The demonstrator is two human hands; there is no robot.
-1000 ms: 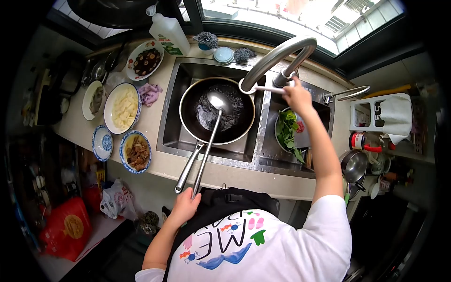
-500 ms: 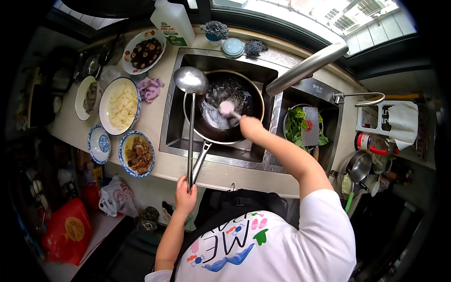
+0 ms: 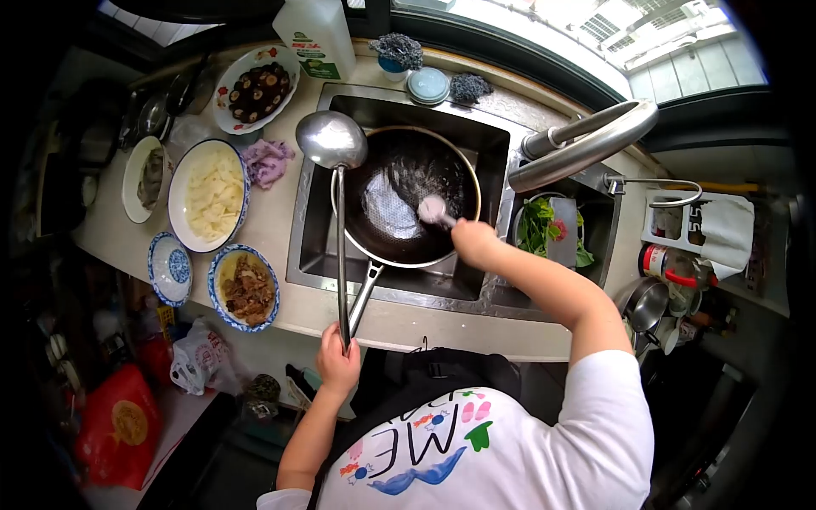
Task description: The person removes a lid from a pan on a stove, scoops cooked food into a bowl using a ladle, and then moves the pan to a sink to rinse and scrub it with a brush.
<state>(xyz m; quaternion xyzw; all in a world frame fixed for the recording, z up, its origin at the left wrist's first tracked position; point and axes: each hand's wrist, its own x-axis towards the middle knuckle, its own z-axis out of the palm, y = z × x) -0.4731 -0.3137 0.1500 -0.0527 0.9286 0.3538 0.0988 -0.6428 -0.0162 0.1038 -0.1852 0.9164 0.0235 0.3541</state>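
**Wok rinsed in sink, ladle held off to the side**

Left hand (image 3: 338, 361) is closed around the near end of the ladle (image 3: 332, 141) handle, at the front edge of the table (image 3: 280, 223). The long handle runs straight away from the person. The ladle bowl sits raised over the left rim of the sink (image 3: 310, 255), just beside the wok (image 3: 408, 195). The wok handle ends right next to this hand; cannot tell if the hand grips it too.

Right hand (image 3: 474, 240) is closed on the sprayer head (image 3: 432, 208), arm stretched out over the sink. The sprayer head is over the right inner part of the wok, pointing into it. The wok inside looks dark and wet.

The wok rests in the left basin, handle pointing toward the person. The faucet (image 3: 586, 144) arches over the divider between the basins. The right basin holds green leaves (image 3: 534, 228) and a cleaver (image 3: 561, 234) lying on them.

Left of the sink on the table:
- plate of dark mushrooms (image 3: 255, 89)
- bowl of pale sliced food (image 3: 208, 195)
- bowl of brown cooked food (image 3: 246, 287)
- small blue patterned bowl (image 3: 170, 268)

A white bottle (image 3: 314, 34) stands behind the sink by the window. The person wears a white printed shirt (image 3: 510, 442).
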